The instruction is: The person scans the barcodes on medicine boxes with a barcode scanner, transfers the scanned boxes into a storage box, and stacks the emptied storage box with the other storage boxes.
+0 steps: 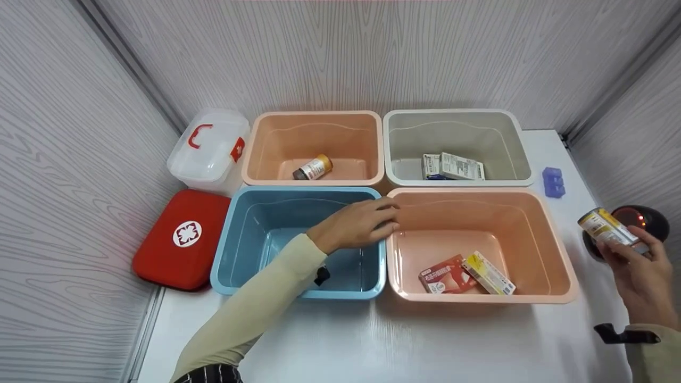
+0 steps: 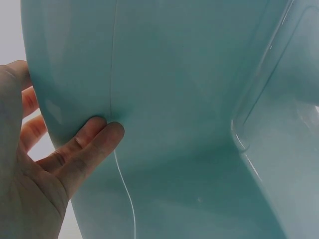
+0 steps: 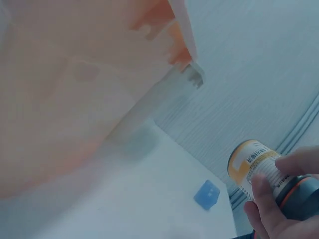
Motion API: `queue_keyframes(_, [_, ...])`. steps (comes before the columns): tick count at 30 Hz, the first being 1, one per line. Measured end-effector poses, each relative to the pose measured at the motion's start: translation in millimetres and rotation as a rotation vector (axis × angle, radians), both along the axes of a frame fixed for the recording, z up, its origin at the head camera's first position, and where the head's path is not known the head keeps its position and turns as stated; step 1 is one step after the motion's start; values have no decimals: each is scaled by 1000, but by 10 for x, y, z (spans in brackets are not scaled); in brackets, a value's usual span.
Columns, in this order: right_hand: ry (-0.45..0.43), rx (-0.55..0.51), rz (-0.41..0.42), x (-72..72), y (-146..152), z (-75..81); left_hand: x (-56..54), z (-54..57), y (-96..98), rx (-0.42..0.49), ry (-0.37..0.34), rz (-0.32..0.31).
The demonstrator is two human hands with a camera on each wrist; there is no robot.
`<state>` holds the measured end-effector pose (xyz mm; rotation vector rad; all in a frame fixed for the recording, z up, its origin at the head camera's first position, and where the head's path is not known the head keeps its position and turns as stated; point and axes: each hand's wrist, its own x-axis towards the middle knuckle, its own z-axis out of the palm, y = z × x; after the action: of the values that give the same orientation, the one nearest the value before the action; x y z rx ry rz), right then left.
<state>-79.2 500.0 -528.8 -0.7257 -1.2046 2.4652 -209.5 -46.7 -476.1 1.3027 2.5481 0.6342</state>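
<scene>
My right hand (image 1: pixel 641 266) holds a small medicine bottle (image 1: pixel 606 226) by its dark-capped end, between thumb and fingers. The bottle's yellow-and-white label shows a barcode in the right wrist view. Behind it is a rounded black device (image 1: pixel 646 221) with a red glow, partly covered by hand and bottle. My left hand (image 1: pixel 364 223) grips the right rim of the blue bin (image 1: pixel 298 294). In the left wrist view, two fingertips (image 2: pixel 112 130) touch the bin's inner wall, and other fingers are outside the rim.
The front peach bin (image 1: pixel 479 298) holds a red box (image 1: pixel 447 275) and a yellow-white box (image 1: pixel 489 273). A similar bottle (image 1: pixel 314 167) lies in the rear peach bin (image 1: pixel 314 115); boxes (image 1: pixel 462 166) lie in the grey bin (image 1: pixel 452 113). A purple pillbox (image 1: pixel 553 182), red case (image 1: pixel 175 255) and clear box (image 1: pixel 213 151) flank them.
</scene>
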Motion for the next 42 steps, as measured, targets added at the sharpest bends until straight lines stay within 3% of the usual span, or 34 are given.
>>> queue_keyframes(7, [-15, -288, -94, 86, 41, -195, 1, -1, 8, -7, -9, 1])
queue_keyframes(10, [-11, -342, -131, 102, 38, -246, 3, 3, 12, -9, -11, 4])
queue_keyframes(16, [-5, -378, -161, 114, 7, -293, -2, 0, 14, -6, -11, 3])
queue_keyframes(27, [-19, -410, -130, 114, -79, -322, -11, -3, -1, -3, 7, -6])
queue_keyframes(30, [-15, -381, -144, 102, -106, -313, -10, -6, -2, 5, 7, -10])
queue_keyframes(37, [-26, -135, -217, 6, -198, -231, -1, 1, -2, 12, 2, -5])
queue_keyframes(42, [-12, -71, -209, -34, -237, -171, 8, 1, -6, 10, 1, 0])
